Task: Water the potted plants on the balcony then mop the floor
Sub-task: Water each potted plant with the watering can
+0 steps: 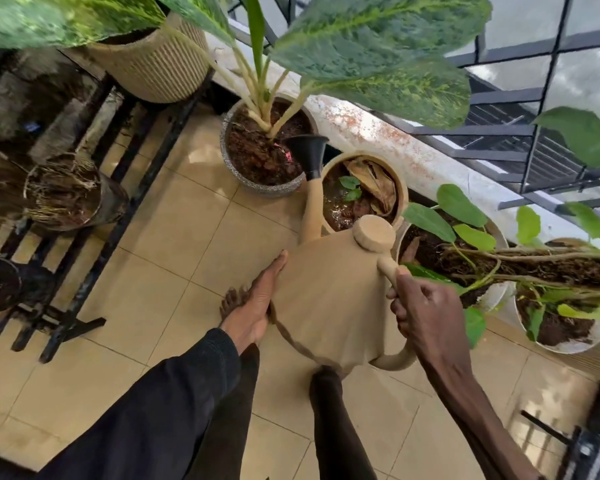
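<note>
On the balcony, along the foot of the stained parapet (pixel 378 133), the items stood as follows.

Item, watering can (pixel 326 299): beige, held off the tiled floor (pixel 174 237) and tipped forward. Its black rose (pixel 307 150) hung over the right rim of the grey speckled pot (pixel 267 190), next to the beige pot (pixel 400 188). Whether water was running could not be told.

Item, right hand (pixel 426 306): fingers curled round the can's arched handle near its top.

Item, left hand (pixel 257 299): fingers straight and flat against the can's left side, gripping nothing. A dark sleeve (pixel 174 393) covered that arm.

Item, grey speckled pot: dark soil and pale stalks bearing large variegated leaves (pixel 378 39), which spread overhead and hid part of the railing (pixel 534 133).

Item, beige pot: glistening soil, a small green seedling and a dry brown leaf.

Item, two white pots (pixel 496 296) and (pixel 568 344): just right of the can, with a woody vine lying across both.

Item, black metal stand (pixel 118 209): at left, carrying a ribbed cream pot (pixel 160 64) and a pot of dried stems (pixel 63 192).

Item, bare foot (pixel 234 299): on the floor, partly hidden under the left hand.
</note>
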Demonstrator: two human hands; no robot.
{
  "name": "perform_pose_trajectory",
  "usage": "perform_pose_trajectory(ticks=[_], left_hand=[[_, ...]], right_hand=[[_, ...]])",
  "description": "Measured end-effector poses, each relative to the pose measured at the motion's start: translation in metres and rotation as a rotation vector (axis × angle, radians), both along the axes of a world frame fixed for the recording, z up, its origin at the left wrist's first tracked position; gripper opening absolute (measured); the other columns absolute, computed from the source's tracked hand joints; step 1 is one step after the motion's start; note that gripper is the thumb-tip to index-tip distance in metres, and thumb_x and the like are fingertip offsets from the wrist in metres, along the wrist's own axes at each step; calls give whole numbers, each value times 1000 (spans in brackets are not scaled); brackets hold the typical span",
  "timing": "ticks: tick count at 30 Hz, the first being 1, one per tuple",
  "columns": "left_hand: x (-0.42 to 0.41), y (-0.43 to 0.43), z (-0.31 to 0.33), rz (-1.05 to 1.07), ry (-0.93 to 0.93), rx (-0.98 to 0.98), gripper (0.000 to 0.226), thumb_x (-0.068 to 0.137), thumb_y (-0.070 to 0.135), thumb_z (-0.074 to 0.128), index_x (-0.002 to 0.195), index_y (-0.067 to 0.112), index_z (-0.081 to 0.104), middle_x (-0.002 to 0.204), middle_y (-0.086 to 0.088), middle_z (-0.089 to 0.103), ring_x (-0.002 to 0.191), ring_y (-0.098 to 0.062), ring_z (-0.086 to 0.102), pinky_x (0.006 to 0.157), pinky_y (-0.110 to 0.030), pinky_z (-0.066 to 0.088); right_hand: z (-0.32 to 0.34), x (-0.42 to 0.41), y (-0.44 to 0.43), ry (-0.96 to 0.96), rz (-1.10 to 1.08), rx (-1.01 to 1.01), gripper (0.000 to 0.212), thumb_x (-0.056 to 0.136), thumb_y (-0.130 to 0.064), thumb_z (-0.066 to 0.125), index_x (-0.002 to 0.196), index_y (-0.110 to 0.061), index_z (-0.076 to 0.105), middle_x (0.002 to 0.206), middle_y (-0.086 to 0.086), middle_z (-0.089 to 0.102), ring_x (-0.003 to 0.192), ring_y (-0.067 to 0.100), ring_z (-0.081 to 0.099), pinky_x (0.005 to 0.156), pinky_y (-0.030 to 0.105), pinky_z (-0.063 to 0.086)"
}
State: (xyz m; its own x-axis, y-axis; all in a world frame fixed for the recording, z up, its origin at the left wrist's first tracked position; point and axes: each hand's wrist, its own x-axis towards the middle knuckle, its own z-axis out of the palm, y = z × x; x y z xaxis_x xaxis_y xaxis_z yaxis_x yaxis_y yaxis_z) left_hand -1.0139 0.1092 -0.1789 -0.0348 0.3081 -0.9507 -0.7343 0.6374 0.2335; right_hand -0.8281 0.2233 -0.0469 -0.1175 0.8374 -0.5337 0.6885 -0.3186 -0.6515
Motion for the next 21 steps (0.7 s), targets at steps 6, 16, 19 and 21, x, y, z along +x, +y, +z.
perform_pose_trajectory(ticks=[6, 16, 19, 21], left_hand=[[-36, -4, 4, 18, -89, -51, 84, 77, 80, 63, 137, 22, 57, 126, -16, 67, 118, -34, 62, 104, -50, 49], [-79, -3, 18, 0, -159, -138, 72, 81, 80, 58, 127, 25, 66, 123, -16, 70, 117, -37, 63, 108, -57, 44], [-84, -4, 20, 0, -148, -146, 71, 80, 79, 59, 126, 25, 67, 119, -15, 72, 115, -36, 65, 105, -58, 48], [-87, -5, 21, 8, -160, -138, 70, 81, 78, 59, 126, 25, 67, 118, -15, 73, 114, -35, 66, 104, -57, 49]], right_hand=[[7, -56, 14, -26, 93, 87, 57, 93, -57, 53, 58, -17, 72, 46, -8, 62, 44, 16, 49, 52, 41, 46], [23, -116, 24, -163, 179, 126, 67, 104, -51, 58, 81, 10, 75, 72, 28, 73, 68, 49, 69, 61, 60, 60], [27, -123, 24, -176, 184, 125, 69, 104, -52, 57, 87, 13, 74, 74, 29, 73, 69, 48, 70, 80, 65, 62], [28, -128, 24, -178, 195, 125, 68, 105, -50, 57, 87, 14, 74, 73, 28, 73, 66, 45, 70, 99, 69, 55]])
